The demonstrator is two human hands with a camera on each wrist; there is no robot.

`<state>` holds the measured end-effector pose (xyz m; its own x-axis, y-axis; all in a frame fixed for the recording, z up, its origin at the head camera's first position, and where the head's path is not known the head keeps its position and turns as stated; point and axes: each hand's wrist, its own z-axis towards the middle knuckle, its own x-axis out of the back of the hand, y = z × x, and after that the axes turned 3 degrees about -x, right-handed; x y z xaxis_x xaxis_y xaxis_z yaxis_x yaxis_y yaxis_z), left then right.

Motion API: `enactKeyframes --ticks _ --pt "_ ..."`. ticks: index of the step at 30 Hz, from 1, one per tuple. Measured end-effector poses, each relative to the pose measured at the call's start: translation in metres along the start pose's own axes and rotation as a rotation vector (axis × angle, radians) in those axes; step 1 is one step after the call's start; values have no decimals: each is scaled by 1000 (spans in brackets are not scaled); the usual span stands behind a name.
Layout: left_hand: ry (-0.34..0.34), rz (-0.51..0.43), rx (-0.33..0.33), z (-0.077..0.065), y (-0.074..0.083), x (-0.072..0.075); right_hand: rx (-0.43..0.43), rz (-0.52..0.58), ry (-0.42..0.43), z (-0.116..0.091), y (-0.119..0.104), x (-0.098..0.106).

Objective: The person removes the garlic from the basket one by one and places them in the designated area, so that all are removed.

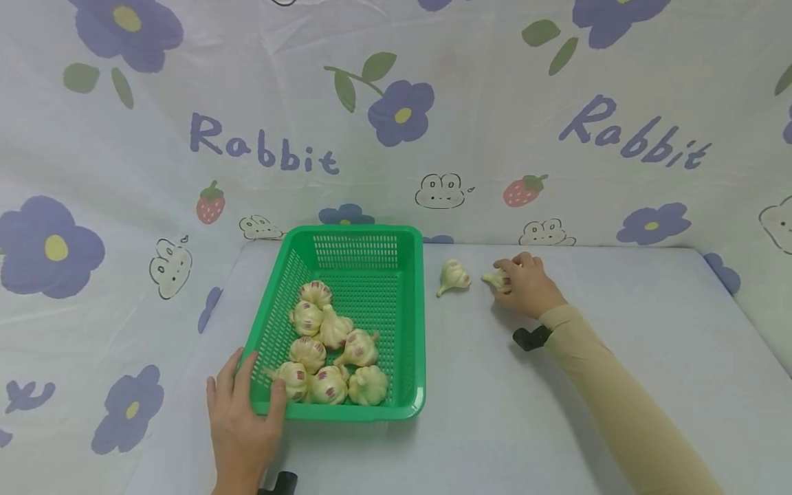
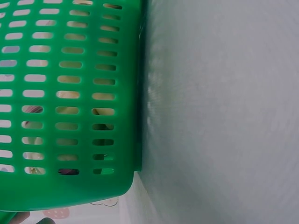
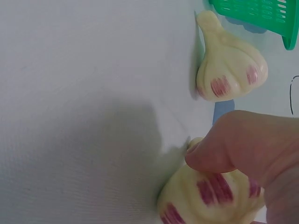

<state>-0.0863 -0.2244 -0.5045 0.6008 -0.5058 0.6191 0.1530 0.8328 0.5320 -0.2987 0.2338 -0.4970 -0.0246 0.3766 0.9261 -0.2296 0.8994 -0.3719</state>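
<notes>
My right hand [image 1: 528,285] grips a garlic bulb [image 3: 210,196] on the table, the thumb lying across its purple-streaked side. Part of that bulb is hidden behind the fingers. Left of it lies a second garlic bulb [image 1: 454,275], not touched, its stem slanting toward the front. A green plastic basket [image 1: 416,323] holds several garlic bulbs [image 1: 307,354], gathered mostly in its front and left part. At the basket's front left corner rests my left hand [image 1: 244,419], fingers spread along the outer side and thumb over the front rim.
The table [image 1: 495,426] has a pale cloth on it. Behind it hangs a white curtain [image 1: 371,185] printed with flowers, rabbits and strawberries. Black mounts [image 1: 531,338] sit at both wrists. The basket's slotted wall [image 2: 70,102] fills much of the left wrist view.
</notes>
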Motion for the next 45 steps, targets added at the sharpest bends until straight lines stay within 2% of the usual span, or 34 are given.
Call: enactKeyframes --ticks 12,23,30,37,45 --pt "12 -14 -11 1 1 0 -3 3 -3 4 -3 5" --pt "6 -2 1 1 1 0 -19 -17 37 -2 -19 28" --pt "12 -7 -5 1 1 0 18 -9 68 -4 -27 43" --pt "9 -7 -3 1 2 0 62 -5 106 -6 -46 56" --pt "9 -11 -1 1 2 0 90 0 131 -6 -60 61"
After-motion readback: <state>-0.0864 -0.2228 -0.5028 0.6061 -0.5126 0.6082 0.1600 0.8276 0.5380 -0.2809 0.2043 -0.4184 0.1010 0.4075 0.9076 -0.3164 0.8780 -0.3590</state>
